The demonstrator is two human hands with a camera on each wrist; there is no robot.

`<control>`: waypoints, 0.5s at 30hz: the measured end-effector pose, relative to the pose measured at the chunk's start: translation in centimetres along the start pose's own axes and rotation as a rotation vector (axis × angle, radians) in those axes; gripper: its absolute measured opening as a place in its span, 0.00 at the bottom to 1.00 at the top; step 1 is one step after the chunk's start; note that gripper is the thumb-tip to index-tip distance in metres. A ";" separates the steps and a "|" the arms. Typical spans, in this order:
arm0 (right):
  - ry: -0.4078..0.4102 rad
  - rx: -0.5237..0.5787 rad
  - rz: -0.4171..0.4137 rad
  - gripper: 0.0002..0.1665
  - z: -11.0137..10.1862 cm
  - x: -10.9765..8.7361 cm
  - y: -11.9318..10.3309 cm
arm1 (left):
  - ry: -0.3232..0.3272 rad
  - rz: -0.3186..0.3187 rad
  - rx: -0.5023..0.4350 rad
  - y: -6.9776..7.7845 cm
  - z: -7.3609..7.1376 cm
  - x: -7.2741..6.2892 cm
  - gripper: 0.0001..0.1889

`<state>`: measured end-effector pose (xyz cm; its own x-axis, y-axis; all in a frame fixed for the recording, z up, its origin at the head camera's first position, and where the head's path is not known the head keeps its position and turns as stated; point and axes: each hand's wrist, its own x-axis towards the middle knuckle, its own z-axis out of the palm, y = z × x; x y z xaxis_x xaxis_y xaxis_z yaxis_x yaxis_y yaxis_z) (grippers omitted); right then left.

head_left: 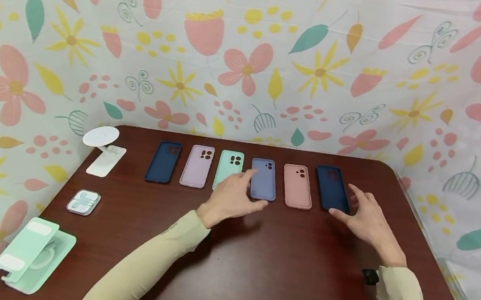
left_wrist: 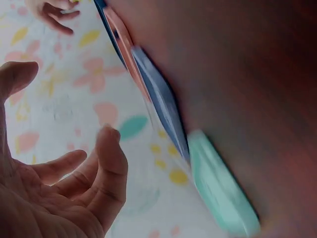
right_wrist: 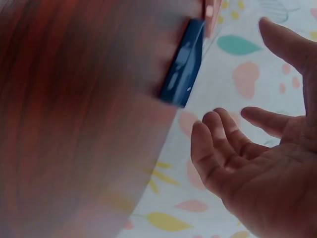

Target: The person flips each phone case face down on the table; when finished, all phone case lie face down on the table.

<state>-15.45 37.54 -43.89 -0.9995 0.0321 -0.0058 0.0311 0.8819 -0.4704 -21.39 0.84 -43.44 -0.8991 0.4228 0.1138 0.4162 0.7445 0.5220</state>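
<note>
Several phone cases lie in a row near the back of the table. My left hand [head_left: 230, 198] is above the mint case [head_left: 229, 163] and the periwinkle-blue case [head_left: 263, 180], thumb and fingers spread with nothing held. My right hand [head_left: 369, 221] hovers beside the right-hand navy case [head_left: 332, 185], its thumb near that case's lower edge. In the right wrist view its fingers are loosely bent and hold nothing. A pink case [head_left: 297, 187] lies between the hands. Further left are a lilac case [head_left: 197, 166] and another navy case [head_left: 163, 162].
Along the table's left side stand a white round-topped stand [head_left: 106, 161], a small clear case with white earphones [head_left: 83, 202] and a mint folding stand [head_left: 34, 256]. A floral cloth [head_left: 248, 68] hangs behind the dark wooden table [head_left: 255, 267].
</note>
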 end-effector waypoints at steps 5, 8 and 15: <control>-0.055 0.004 0.010 0.60 -0.5 0.4 2.0 | -0.069 0.011 -0.012 3.2 2.3 1.2 0.47; -0.084 0.014 0.000 0.58 -0.4 0.8 2.7 | -0.106 0.007 -0.033 4.9 3.6 2.0 0.47; -0.145 0.011 0.031 0.57 -0.6 1.0 3.7 | -0.254 -0.029 -0.198 8.4 6.7 3.8 0.48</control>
<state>-16.30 41.08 -45.11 -0.9890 -0.0102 -0.1477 0.0624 0.8762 -0.4778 -20.42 12.17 -44.30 -0.8373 0.5366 -0.1050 0.3338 0.6537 0.6791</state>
